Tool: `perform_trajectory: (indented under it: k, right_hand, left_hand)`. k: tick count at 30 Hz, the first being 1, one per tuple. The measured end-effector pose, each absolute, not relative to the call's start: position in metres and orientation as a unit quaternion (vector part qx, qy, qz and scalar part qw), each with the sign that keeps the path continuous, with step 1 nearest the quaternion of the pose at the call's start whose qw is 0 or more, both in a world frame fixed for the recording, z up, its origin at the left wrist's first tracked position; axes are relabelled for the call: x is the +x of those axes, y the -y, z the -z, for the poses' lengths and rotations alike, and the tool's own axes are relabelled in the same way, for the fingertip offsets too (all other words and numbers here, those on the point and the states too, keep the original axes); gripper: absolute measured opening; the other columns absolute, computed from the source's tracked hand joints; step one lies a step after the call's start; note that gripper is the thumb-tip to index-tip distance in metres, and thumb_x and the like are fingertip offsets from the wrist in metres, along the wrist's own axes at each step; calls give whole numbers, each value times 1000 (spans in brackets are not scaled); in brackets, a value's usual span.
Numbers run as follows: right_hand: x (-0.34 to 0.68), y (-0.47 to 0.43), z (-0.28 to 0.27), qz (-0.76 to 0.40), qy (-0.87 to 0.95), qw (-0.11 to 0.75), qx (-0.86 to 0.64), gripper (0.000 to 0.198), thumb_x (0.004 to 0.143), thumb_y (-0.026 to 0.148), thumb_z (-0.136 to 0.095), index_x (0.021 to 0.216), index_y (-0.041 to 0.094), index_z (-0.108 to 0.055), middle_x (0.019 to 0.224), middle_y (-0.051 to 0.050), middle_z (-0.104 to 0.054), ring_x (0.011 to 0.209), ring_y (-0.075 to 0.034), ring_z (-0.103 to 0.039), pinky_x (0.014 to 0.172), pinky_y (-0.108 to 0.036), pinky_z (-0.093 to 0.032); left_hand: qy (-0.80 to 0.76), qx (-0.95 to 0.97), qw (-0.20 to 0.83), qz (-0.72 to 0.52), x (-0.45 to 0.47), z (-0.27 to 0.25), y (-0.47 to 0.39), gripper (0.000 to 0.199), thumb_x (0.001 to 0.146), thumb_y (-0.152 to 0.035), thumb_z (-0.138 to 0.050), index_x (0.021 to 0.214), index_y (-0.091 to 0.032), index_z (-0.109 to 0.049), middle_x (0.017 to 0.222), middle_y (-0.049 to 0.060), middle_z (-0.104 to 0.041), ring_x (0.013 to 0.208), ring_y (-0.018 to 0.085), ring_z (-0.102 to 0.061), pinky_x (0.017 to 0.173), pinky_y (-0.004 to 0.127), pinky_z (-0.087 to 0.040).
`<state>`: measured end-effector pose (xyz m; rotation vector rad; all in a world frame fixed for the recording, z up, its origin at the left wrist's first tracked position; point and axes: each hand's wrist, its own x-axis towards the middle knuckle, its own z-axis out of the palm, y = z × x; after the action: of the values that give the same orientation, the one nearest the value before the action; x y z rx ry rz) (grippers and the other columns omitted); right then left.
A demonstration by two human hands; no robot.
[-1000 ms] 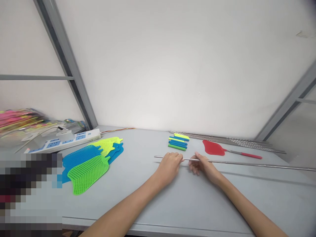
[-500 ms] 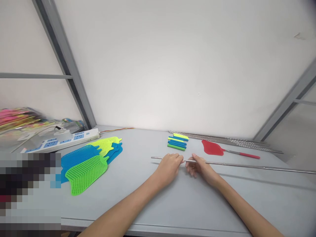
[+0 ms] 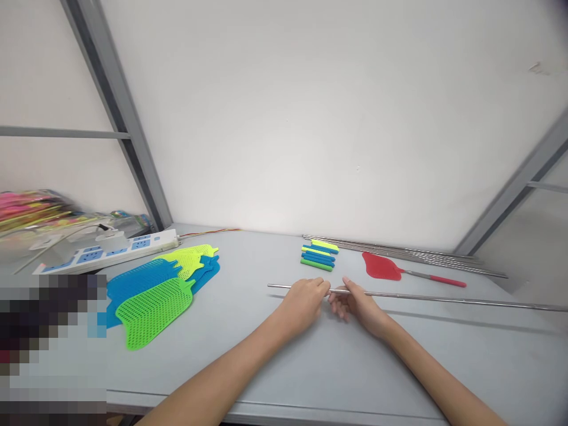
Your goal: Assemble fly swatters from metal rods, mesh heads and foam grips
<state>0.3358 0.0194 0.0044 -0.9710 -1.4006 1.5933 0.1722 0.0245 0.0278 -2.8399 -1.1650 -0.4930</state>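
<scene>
Look, the left hand is wrapped round the metal rod near one end, just above the counter! Right hand close beside, thumb across the rod, fingers loosely curled below; whether it's gripping, I can't tell. Red swatter lying beyond!

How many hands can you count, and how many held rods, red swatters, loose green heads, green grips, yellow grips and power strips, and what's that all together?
Hands: 2
Held rod: 1
Red swatter: 1
Green head: 1
Green grip: 1
Yellow grips: 2
Power strip: 1
Total: 9
</scene>
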Motion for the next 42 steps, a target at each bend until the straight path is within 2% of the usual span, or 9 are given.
perform_trajectory:
  k: [4, 15, 25, 31, 36, 42]
  right_hand:
    - [333, -20, -3, -630, 547, 394, -386, 51, 77, 49, -22, 74, 12, -57, 57, -5, -54, 46, -11, -45, 41, -22, -31]
    - [316, -32, 1, -664, 529, 372, -375, 56, 76, 52, -18, 67, 12, -56, 51, -6, -53, 42, -10, -43, 41, -23, -29]
    - [289, -60, 7, -675, 520, 394, -344, 58, 74, 54, -19, 63, 11, -56, 49, -5, -51, 38, -8, -36, 39, -22, -23]
    - [273, -69, 8, -683, 503, 408, -337, 62, 73, 57, -16, 59, 12, -57, 47, -5, -50, 38, -8, -36, 42, -22, -25]
    - [277, -65, 9, -679, 493, 426, -337, 60, 74, 54, -18, 58, 12, -57, 49, -6, -52, 42, -10, -40, 46, -23, -29]
    - [278, -64, 8, -681, 455, 463, -339, 53, 73, 52, -27, 53, 12, -55, 51, -6, -51, 44, -11, -44, 43, -23, -29]
  left_hand:
    - [375, -916, 11, 144, 172, -30, -23, 19, 67, -1, -35, 72, -19, -40, 73, -1, -48, 61, 12, -45, 56, 22, -31]
    - [396, -908, 42, 129, 165, -37, -29, 18, 62, 0, -39, 67, -18, -37, 68, -2, -48, 59, 12, -46, 51, 23, -28]
    - [401, -899, 54, 171, 149, -41, -49, 13, 66, -6, -41, 60, -17, -38, 61, -2, -49, 54, 12, -46, 47, 23, -24]
    - [377, -900, 64, 209, 136, -42, -66, 14, 72, -11, -40, 60, -18, -43, 60, -3, -53, 54, 11, -46, 54, 23, -27]
    - [381, -901, 27, 208, 136, -39, -66, 19, 74, -12, -36, 62, -18, -49, 61, -2, -55, 55, 11, -47, 52, 21, -27]
    - [385, -893, -27, 230, 140, -37, -64, 25, 79, -16, -31, 63, -18, -50, 63, -1, -56, 55, 10, -47, 53, 20, -28]
